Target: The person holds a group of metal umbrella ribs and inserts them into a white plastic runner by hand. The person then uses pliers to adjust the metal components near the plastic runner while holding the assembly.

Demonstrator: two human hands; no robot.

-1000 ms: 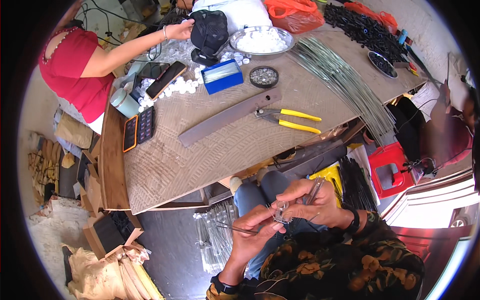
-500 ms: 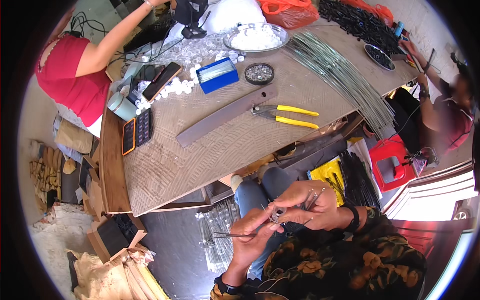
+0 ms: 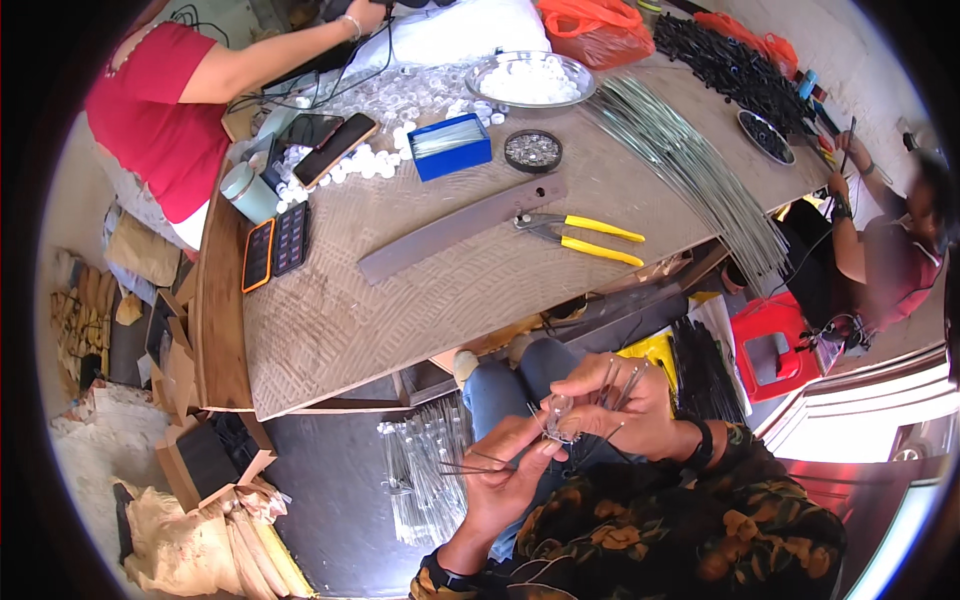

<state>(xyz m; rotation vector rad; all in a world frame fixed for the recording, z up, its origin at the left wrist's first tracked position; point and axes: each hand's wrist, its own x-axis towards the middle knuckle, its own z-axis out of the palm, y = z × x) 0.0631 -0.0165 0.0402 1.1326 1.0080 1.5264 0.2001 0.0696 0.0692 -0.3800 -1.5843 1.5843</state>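
Note:
My left hand (image 3: 508, 472) and my right hand (image 3: 612, 408) meet over my lap, below the table's near edge. Between their fingertips sits a small clear plastic piece (image 3: 558, 412). My right hand also grips a few thin metal wires (image 3: 620, 382) that stick up past its fingers. Thin wires (image 3: 470, 464) run out leftward from my left hand's fingers. Both hands are closed on these parts. My knees in blue jeans (image 3: 520, 382) lie just beneath.
The wooden table (image 3: 330, 330) carries yellow-handled pliers (image 3: 585, 238), a long flat metal bar (image 3: 460, 228), a bundle of long wires (image 3: 690, 170), a blue box (image 3: 452, 147), a round tin (image 3: 532, 150) and a bowl of white caps (image 3: 530, 80). A person in red (image 3: 160, 110) works at far left, another person (image 3: 890, 250) at right.
My hands stayed together over my lap, shifting slightly down and right in view. The person in red has stretched an arm further along the table's far side.

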